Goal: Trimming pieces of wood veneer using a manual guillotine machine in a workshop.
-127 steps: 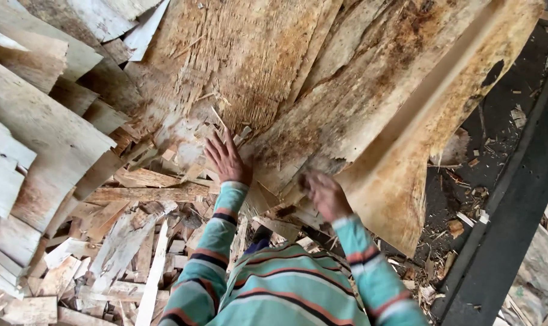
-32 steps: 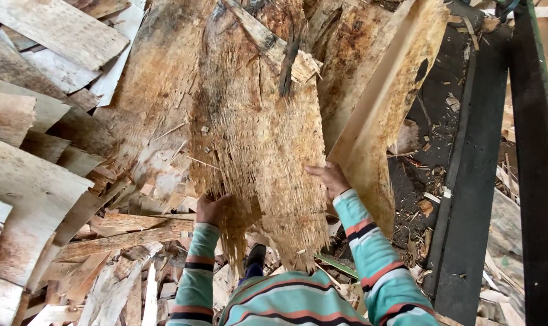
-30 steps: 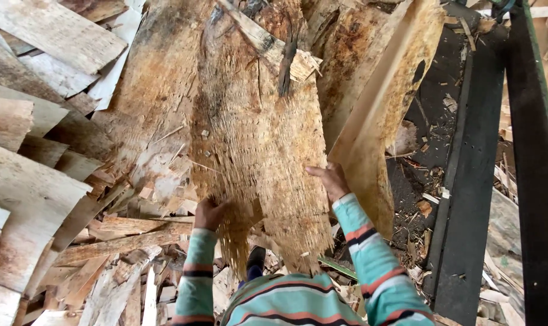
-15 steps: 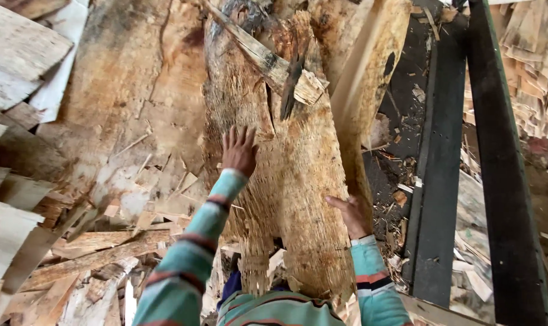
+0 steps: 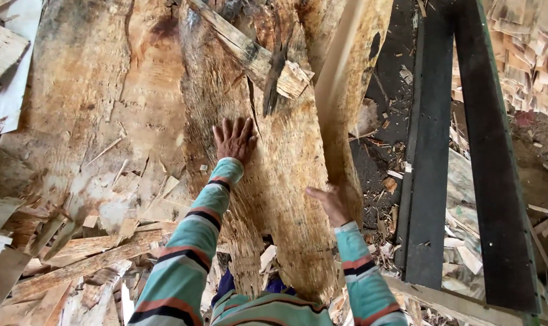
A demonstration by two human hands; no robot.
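Veneer sheet [image 5: 286, 181], rough and tan, stands tilted among loose wood scraps [image 5: 86, 259]. The left hand [image 5: 234, 139] presses flat on its face, fingers spread apart. The right hand [image 5: 331, 202] cups its right edge, fingers partly curled. A dark metal frame [image 5: 431, 151] stands just beside it.

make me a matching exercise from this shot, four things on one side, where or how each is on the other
Things:
1. left hand
2. right hand
3. dark beams
4. broken stick

Places or states:
A. upright at the right of the frame
B. lying slantwise across the top of the veneer sheet
C. flat on the sheet, fingers spread
D. at the sheet's right edge

Pairs: 1-C, 2-D, 3-A, 4-B
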